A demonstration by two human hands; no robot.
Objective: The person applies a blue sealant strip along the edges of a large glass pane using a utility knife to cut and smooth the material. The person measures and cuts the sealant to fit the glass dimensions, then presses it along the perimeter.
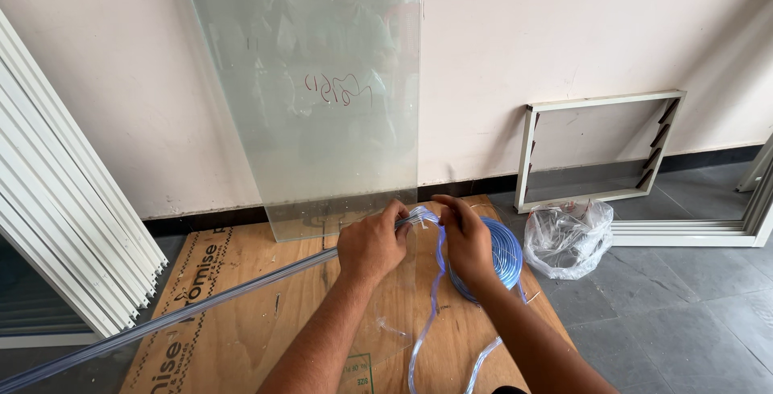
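Closest in, a flat brown cardboard sheet (pixel 241 297) is spread on the grey tiled floor (pixel 684 321). Dark printed lettering runs along its left edge, and a small green-outlined label box is seen near the bottom, partly covered by the left forearm.

Loose loops of clear bluish plastic strip (pixel 427 329) are trailed over the cardboard between the two arms. A long clear edge of glass or plastic (pixel 161 321), hard to tell which, is stretched from the bottom left corner up to the hands.

The left hand (pixel 370 245) is clenched around the upper end of that long edge, where the bluish strip is bunched. The right hand (pixel 467 241) is pinched onto the same strip end, just beside the left, and is rested over a blue coiled roll of the strip (pixel 503 261) that's lying on the cardboard. So the strip is gripped by both hands right at the corner.

Just to the right of the coil, a crumpled clear plastic bag (pixel 568 237) is sat on the tiles.

Further back, a tall pane of clear glass (pixel 322 120) is leaned against the cream wall (pixel 564 31), with a red scribbled mark roughly in its middle. A stack of white frame profiles (pixel 64 233) is propped at the left. A white rectangular louvre frame (pixel 600 152) is stood against the wall at the right, and more white framing (pixel 708 233) is laid on the floor beyond it.
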